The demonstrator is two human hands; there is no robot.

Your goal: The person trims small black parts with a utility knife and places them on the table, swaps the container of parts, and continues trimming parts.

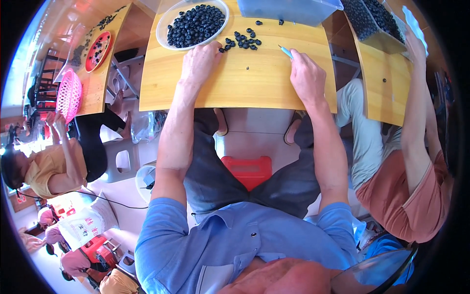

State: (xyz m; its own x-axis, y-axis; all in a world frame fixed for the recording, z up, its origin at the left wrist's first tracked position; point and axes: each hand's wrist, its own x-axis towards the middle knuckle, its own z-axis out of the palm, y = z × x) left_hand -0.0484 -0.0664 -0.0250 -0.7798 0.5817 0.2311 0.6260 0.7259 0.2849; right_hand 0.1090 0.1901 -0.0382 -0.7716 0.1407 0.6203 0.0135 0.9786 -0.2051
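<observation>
The person's forearms are reaching over a wooden table (245, 90). A small dark crumb (247, 68) is lying between the hands. The right hand (308, 73) is holding a slim light-blue tool (287, 52) in a narrow grip, its thin tip pointing forward and to the left. The left hand (203, 60) is curling its fingers beside a small dark ball (222, 50); the fingertips are partly hiding, so I cannot tell whether it is pinching that ball. Just beyond, loose dark balls (243, 40) are lying in a cluster. Farther off, a white bowl (162, 33) is holding many more, and a bluish plastic tub (289, 12) is standing at its right.
</observation>
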